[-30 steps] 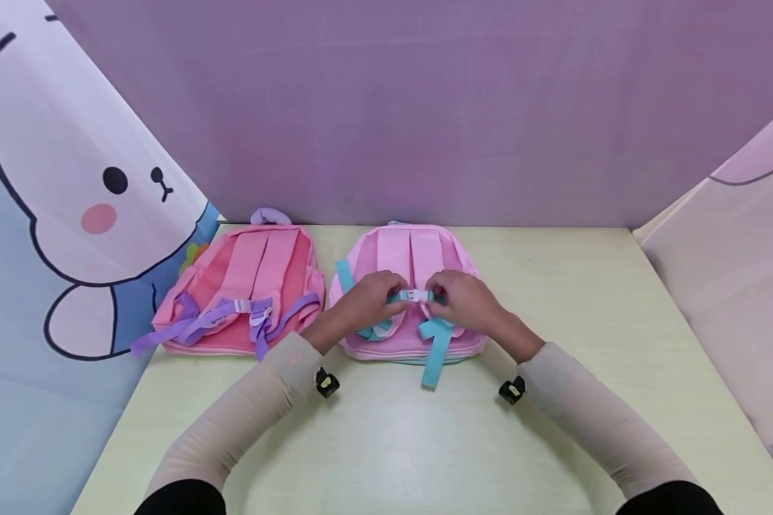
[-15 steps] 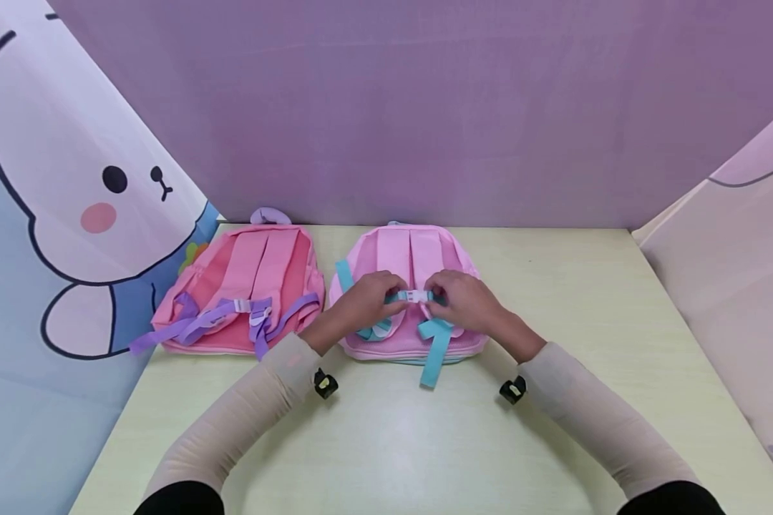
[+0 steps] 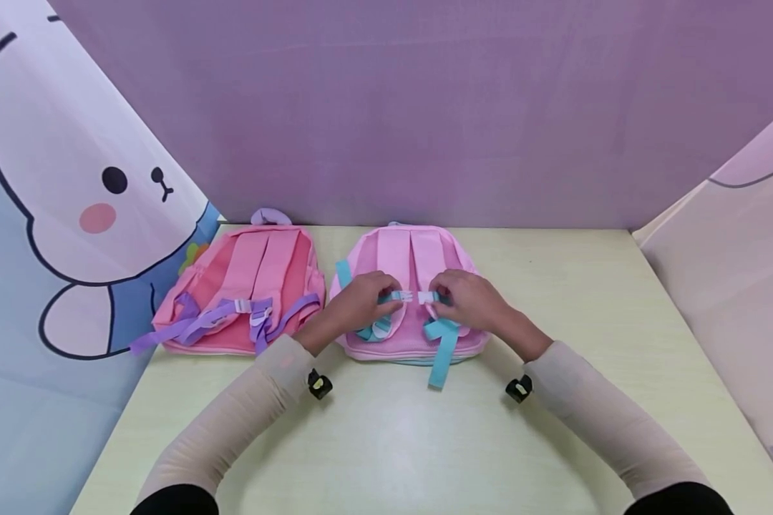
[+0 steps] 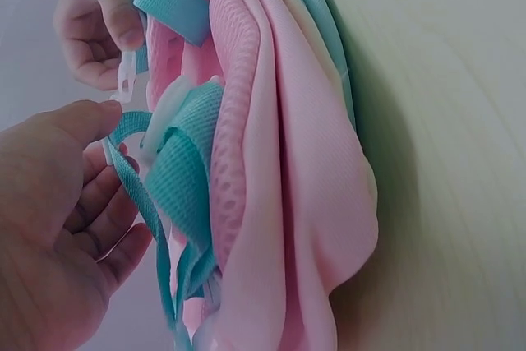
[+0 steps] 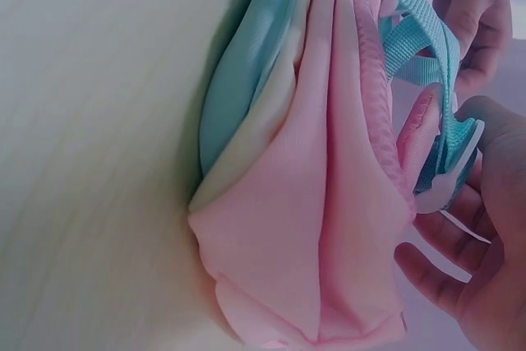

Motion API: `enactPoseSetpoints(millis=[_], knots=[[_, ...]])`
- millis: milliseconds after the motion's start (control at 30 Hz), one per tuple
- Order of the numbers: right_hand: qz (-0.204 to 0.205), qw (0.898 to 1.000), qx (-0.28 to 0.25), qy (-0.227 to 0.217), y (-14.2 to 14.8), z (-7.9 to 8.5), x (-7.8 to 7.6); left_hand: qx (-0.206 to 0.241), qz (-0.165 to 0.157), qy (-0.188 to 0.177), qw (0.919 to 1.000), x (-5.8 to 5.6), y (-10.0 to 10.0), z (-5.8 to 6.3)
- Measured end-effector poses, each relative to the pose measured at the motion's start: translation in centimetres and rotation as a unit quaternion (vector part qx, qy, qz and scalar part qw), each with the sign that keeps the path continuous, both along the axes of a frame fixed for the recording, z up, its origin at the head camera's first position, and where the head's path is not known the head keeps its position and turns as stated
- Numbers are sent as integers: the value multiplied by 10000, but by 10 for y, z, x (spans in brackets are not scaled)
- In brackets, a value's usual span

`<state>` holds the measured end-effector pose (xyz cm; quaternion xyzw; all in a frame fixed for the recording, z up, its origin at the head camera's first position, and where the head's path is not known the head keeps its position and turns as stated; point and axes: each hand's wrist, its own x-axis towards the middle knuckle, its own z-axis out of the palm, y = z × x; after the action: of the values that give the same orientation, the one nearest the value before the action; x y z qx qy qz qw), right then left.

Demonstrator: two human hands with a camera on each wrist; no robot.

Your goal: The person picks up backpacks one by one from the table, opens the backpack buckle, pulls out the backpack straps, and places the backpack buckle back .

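Note:
A light pink backpack [image 3: 419, 247] lies back-side up on the table, its teal straps [image 3: 443, 357] hanging toward the near edge. Over its middle are two white halves of a side-release buckle, with a small gap between them. My left hand [image 3: 361, 299] pinches the pronged buckle half [image 3: 404, 295] by its teal webbing end. Between thumb and fingers, my right hand [image 3: 469, 297] holds the socket half [image 3: 424, 297]. In the left wrist view, teal webbing [image 4: 144, 187] loops down from my left fingertips. The right wrist view shows the pack's pink side [image 5: 288, 219] beside my right hand.
Left of it lies a coral pink backpack [image 3: 251, 257] with purple straps [image 3: 212, 318] and a joined white buckle [image 3: 241, 306]. Both packs are on a pale wooden table [image 3: 567, 300]. A purple backdrop [image 3: 425, 114] stands behind, with printed cloth at both sides.
The buckle halves were joined in the earlier frames and are now apart. My left hand has shifted slightly left and my right hand slightly right, the right teal strap moving with it.

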<state>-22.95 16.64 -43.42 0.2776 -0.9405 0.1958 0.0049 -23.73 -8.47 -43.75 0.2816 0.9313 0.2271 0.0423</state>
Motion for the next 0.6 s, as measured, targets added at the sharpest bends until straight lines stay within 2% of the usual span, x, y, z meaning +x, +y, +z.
enactPoseSetpoints(millis=[367, 600], knots=[[139, 9994, 189, -239, 1, -5, -1, -13, 73, -142, 9999, 2, -9, 2], [197, 9987, 336, -338, -3, -8, -1, 53, -23, -81, 10000, 2, -8, 1]])
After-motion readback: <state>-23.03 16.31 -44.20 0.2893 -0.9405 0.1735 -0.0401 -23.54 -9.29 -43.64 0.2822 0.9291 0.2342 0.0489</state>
